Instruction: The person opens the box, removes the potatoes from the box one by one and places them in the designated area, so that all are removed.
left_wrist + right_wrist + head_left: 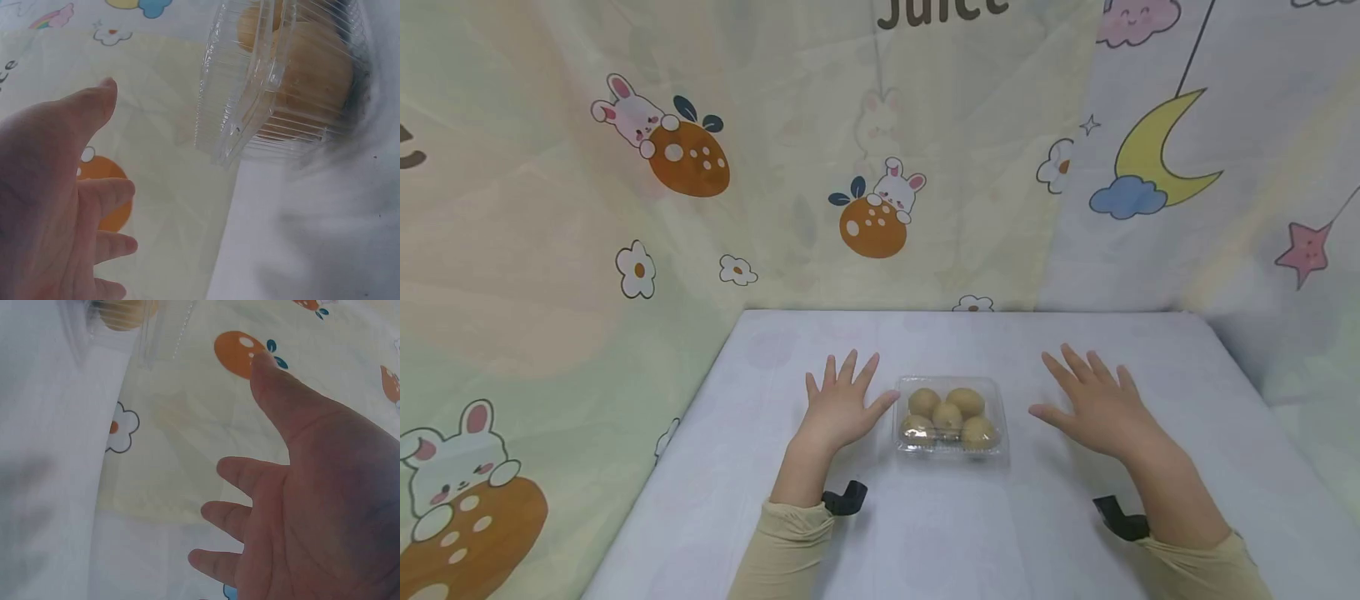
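Observation:
A clear plastic clamshell box (951, 453) stands in the middle of the table with its lid down. Inside it lie several rounded, yellowish-brown, potato-like pieces (965, 402). To its left, my left hand (838, 412) is spread palm down, with the thumb tip right at the box's left edge in the head view. My right hand (1101, 412) is off to the box's right, its fingers spread and a gap between its thumb and the box. Both palms hold nothing. The left wrist view shows the box's ridged side (215, 94) beyond the thumb.
A white cloth covers the table (940, 533). Behind it and on both sides hangs a printed curtain (790, 208) with rabbits, fruit and a moon. Each wrist carries a black strap mount, one on the left (847, 498) and one on the right (1122, 521).

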{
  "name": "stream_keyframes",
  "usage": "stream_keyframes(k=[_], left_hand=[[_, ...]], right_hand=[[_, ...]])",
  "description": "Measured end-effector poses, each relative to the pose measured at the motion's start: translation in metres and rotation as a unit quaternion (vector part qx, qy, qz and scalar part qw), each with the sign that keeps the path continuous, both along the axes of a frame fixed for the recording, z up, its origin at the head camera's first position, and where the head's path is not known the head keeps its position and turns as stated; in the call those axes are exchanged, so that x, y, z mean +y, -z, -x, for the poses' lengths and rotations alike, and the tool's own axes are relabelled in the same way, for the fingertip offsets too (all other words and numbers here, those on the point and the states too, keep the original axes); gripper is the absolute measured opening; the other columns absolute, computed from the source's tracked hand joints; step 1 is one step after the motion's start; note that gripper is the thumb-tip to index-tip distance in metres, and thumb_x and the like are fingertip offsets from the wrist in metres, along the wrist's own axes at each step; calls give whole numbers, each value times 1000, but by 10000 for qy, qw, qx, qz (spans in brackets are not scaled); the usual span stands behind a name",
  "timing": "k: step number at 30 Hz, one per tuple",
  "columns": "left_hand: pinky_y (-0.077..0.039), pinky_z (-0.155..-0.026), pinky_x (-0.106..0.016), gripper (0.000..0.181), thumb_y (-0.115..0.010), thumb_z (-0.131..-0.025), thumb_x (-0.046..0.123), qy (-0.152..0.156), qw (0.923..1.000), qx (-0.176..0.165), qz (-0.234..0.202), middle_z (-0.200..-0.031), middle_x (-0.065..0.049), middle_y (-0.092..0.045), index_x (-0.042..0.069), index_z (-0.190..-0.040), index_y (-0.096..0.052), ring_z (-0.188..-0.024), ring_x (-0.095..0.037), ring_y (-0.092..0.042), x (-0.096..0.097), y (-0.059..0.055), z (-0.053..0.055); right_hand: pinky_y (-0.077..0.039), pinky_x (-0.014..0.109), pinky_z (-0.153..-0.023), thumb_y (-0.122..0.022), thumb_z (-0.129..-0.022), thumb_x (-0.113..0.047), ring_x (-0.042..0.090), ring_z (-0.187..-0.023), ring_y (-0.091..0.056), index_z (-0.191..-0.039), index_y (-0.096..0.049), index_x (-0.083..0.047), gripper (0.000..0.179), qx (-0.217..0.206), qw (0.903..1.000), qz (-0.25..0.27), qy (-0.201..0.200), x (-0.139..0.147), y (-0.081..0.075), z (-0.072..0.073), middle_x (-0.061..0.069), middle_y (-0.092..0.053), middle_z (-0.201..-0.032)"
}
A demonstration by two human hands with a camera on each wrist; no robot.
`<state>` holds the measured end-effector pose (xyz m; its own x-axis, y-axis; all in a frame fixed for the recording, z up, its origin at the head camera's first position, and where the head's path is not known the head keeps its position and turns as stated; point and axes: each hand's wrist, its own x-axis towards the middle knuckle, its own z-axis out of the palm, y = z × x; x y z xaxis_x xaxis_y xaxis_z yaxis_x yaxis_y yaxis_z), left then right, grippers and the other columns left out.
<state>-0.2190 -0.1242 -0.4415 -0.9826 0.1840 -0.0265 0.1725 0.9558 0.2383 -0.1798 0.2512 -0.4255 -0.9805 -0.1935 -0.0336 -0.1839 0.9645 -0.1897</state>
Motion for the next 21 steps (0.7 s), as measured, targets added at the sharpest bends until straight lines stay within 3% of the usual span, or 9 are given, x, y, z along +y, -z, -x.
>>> stream_keyframes(k=[3,6,11,13,17,21], left_hand=[[-5,-114,-74,82,-27,-89,81,2,10000,54,-14,-165,-10,-19,35,-157,-23,-152,-44,-7,0,1,1],[-8,-116,-72,80,-27,-92,77,38,9997,179,-186,-163,-12,-25,30,-157,-28,-151,-44,-13,0,4,3],[-27,-117,-58,70,-39,-98,63,152,9936,105,-1118,-154,-13,-42,21,-154,-35,-146,-36,-35,0,14,9],[-38,-112,-54,67,-43,-99,59,88,9877,-122,-1554,-148,-11,-50,21,-153,-37,-139,-33,-45,1,20,12],[-52,-95,-51,61,-46,-99,55,-173,9723,-639,-2240,-132,-9,-62,23,-151,-41,-118,-28,-62,1,33,19],[-58,-78,-40,60,-48,-99,53,-297,9466,-1209,-2975,-117,-9,-66,25,-151,-39,-88,-21,-70,-1,46,24]], right_hand=[[-10,77,-110,-38,-88,-80,56,-143,-18,-157,-24,-14,97,55,10000,22,-69,1,0,0,25,-20,-161],[-23,72,-110,-39,-91,-75,53,-141,-29,-155,-31,-13,90,-29,9994,337,-121,3,0,-1,25,-30,-158],[-50,58,-91,-46,-95,-65,37,-116,-61,-151,-39,-16,75,-615,9876,1431,-173,6,-2,2,18,-59,-136],[-55,49,-83,-49,-97,-59,29,-102,-67,-150,-40,-16,69,-957,9753,1972,-256,7,2,6,15,-65,-126],[-56,37,-79,-53,-99,-50,21,-91,-68,-151,-37,-16,64,-1666,9423,2887,-314,8,16,17,13,-69,-118],[-56,35,-79,-53,-100,-46,24,-88,-66,-153,-33,-16,65,-2097,9133,3480,-286,9,34,26,15,-68,-115]])
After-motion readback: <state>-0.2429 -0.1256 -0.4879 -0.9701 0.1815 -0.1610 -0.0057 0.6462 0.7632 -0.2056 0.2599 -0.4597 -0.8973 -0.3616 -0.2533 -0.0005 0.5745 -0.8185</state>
